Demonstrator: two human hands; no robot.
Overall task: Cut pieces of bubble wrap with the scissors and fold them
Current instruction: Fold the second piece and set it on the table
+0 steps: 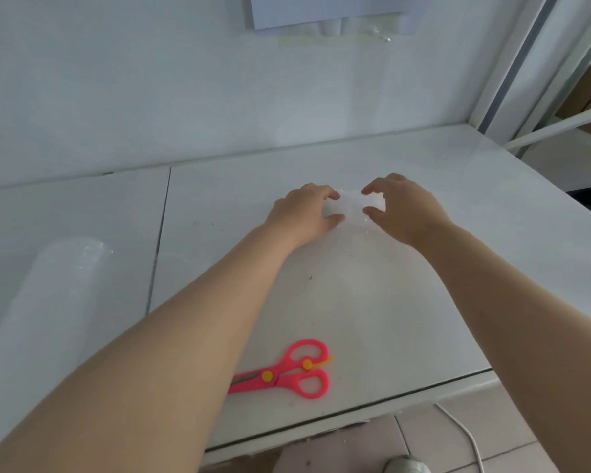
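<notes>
Left hand (pixel 304 213): thumb and fingers curled in, pinching the left end of the bubble wrap piece (pixel 354 206). Right hand (pixel 406 213): same on the right end, thumb low, fingers arched over the top edge. Neither hand is flat or spread.

The piece sits between the two hands, on the tabletop (pixel 458 268), mid-depth and well back from the front edge. It looks small and bunched. It is white on white, so its edges are hard to read and the fold count can't be told.

Judgement: this is the fold step, not a cut.
- Line up the corners before creasing. The film is springy and will likely skew if one end leads.
- Press down with flat fingers along the fold line, from the centre outward, so trapped air doesn't push it open.
- Keep one hand pinning the piece while the other lets go, otherwise it probably springs back.
- Go light on pressure, since popped bubbles are the likely failure.

The scissors (pixel 287 372) are pink, lying near the front edge, blades partly under the left forearm and touched by neither hand. The arm should lift clear before reaching for them.

The bubble wrap roll (pixel 48 285) lies at far left, well apart from the piece, and is the stock for the next cut.
</notes>
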